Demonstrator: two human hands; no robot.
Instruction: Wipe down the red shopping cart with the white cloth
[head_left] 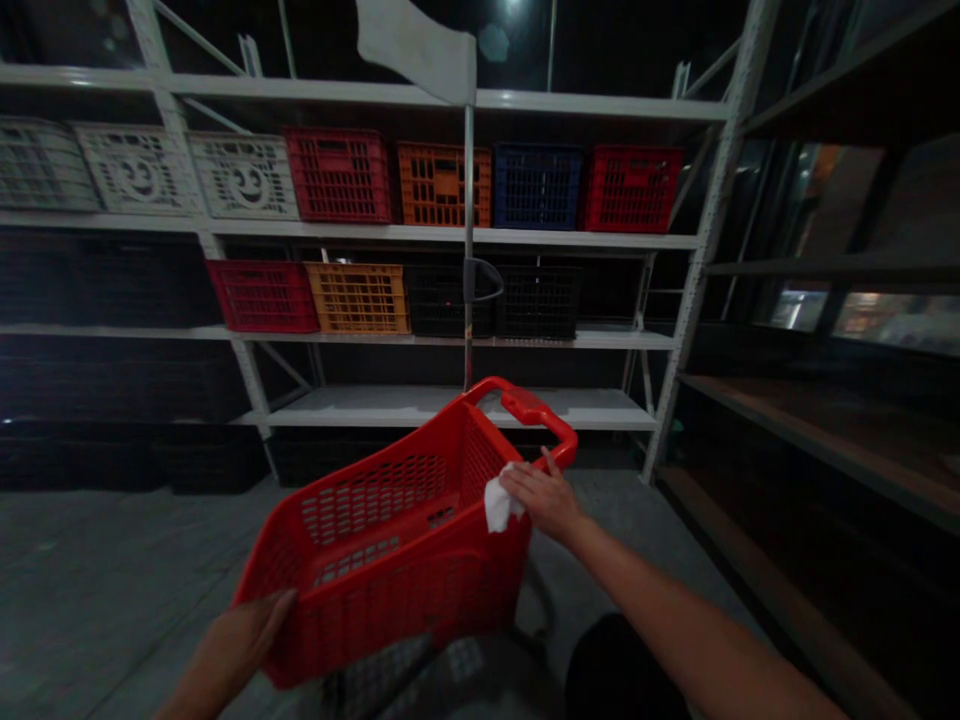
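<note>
A red plastic shopping cart (465,575) stands in front of me, its basket angled with the handle (559,435) at the far right. My left hand (244,635) grips the rim at the cart's near left end, thumb over the top and the other fingers mostly hidden. With my right hand (547,495) I press a white cloth (501,503), perhaps a paper wipe, against the side rim just below the handle. A thin metal pole (469,190) rises behind the handle and carries a blank white flag-shaped panel (420,50).
A white metal rack (442,407) spans the background with red, orange, blue, white and black crates, such as a blue crate (537,188). Dark shelves (817,430) run along the right side. The grey floor (112,590) shows at left.
</note>
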